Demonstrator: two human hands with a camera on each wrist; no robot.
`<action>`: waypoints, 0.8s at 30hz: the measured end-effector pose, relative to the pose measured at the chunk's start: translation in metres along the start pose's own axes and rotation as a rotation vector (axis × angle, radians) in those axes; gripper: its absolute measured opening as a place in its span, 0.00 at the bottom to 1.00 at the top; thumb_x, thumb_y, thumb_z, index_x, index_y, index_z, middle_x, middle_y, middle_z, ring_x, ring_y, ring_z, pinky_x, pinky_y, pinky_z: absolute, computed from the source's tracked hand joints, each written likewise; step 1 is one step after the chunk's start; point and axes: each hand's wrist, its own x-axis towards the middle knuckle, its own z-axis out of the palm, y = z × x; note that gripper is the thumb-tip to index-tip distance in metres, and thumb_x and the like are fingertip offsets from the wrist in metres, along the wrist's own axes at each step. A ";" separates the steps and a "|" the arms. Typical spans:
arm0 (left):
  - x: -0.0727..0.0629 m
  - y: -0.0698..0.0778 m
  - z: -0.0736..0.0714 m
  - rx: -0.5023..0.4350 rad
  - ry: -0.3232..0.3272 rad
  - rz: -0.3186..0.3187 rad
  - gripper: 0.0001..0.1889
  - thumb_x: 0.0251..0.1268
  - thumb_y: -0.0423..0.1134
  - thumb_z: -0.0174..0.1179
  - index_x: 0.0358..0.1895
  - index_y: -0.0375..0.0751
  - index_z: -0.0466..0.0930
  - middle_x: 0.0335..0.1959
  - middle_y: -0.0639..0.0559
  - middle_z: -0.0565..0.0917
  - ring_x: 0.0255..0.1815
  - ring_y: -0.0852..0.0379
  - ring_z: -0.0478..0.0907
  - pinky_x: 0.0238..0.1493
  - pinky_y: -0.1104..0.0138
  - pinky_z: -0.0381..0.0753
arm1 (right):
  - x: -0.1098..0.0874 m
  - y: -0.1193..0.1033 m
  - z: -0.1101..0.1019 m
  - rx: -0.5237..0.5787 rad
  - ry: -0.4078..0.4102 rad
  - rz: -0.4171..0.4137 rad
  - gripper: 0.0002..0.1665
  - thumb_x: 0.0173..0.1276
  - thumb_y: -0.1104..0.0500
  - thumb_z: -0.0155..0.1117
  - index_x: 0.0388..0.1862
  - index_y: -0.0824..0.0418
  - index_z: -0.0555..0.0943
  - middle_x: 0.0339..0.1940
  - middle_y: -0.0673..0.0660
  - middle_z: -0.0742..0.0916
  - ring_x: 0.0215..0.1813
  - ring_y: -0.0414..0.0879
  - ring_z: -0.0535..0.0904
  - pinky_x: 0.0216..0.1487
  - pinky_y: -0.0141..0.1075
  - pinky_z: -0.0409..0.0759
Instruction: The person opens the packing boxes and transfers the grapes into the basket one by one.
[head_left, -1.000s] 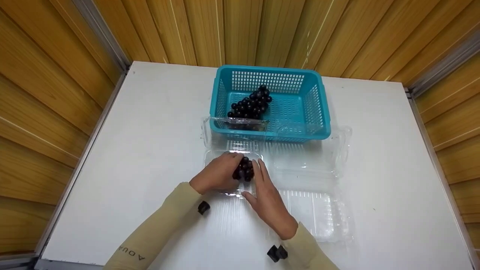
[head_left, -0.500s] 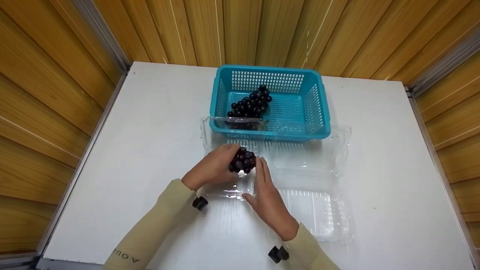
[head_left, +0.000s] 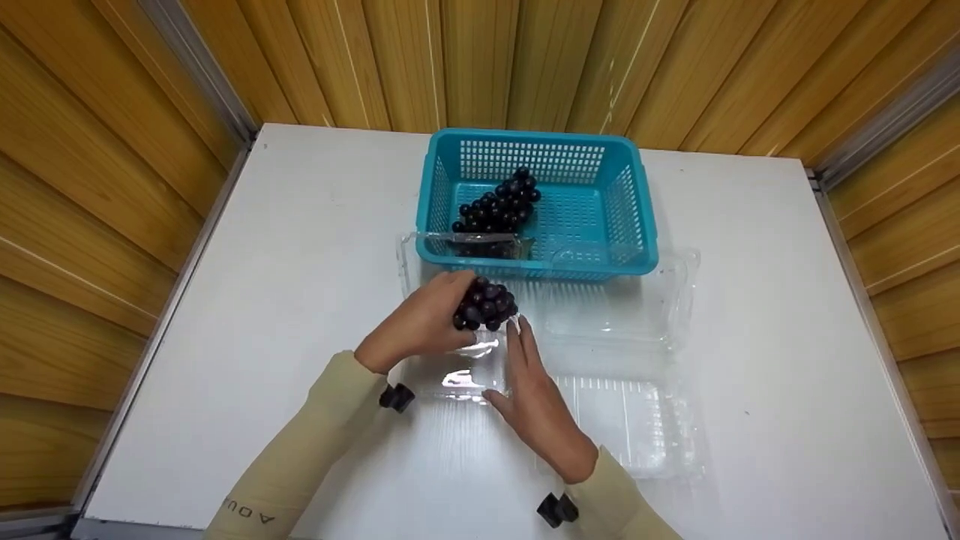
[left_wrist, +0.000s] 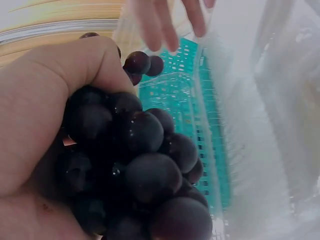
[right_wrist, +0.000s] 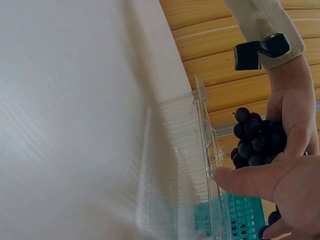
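My left hand [head_left: 420, 319] grips a bunch of dark grapes [head_left: 486, 306], its fingers curled round one side. The bunch hangs over an open clear plastic clamshell box [head_left: 450, 381]. In the left wrist view the grapes [left_wrist: 152, 175] fill the palm, and the right fingers show beyond them. My right hand [head_left: 536, 401] lies along the box's right side with straight fingers, holding nothing. The right wrist view shows its thumb [right_wrist: 245, 181] right at the box's rim, with the held grapes [right_wrist: 257, 140] above the box.
A teal basket [head_left: 540, 137] stands at the back with another grape bunch [head_left: 499, 206] inside. The box's raised lid overlaps the basket's front. A second open clamshell [head_left: 611, 427] lies to the right on the white table [head_left: 772, 315], ringed by wood-pattern walls [head_left: 547, 67].
My left hand has lifted the grapes up out of the box, shifting away from me and slightly left. My right hand has stayed nearly in place beside the box.
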 end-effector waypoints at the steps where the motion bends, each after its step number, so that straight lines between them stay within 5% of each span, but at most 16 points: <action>1: 0.000 0.001 -0.001 -0.006 0.000 -0.002 0.40 0.48 0.40 0.72 0.67 0.43 0.63 0.61 0.44 0.74 0.59 0.52 0.71 0.60 0.53 0.77 | 0.000 0.000 0.000 -0.003 0.002 -0.003 0.60 0.59 0.60 0.73 0.79 0.63 0.43 0.81 0.61 0.47 0.49 0.50 0.82 0.46 0.40 0.83; 13: 0.005 0.017 -0.020 -0.049 0.072 0.076 0.38 0.48 0.39 0.69 0.66 0.43 0.64 0.58 0.46 0.75 0.57 0.52 0.72 0.59 0.53 0.77 | 0.000 0.003 -0.002 -0.015 0.059 -0.034 0.50 0.65 0.55 0.67 0.77 0.65 0.50 0.79 0.63 0.52 0.54 0.54 0.81 0.47 0.40 0.83; 24: 0.015 0.032 -0.033 -0.053 0.129 0.133 0.36 0.49 0.39 0.68 0.65 0.43 0.65 0.57 0.49 0.77 0.55 0.53 0.71 0.60 0.55 0.76 | -0.003 0.005 -0.006 -0.013 0.074 -0.071 0.48 0.66 0.55 0.66 0.75 0.68 0.53 0.78 0.65 0.55 0.73 0.56 0.65 0.60 0.43 0.77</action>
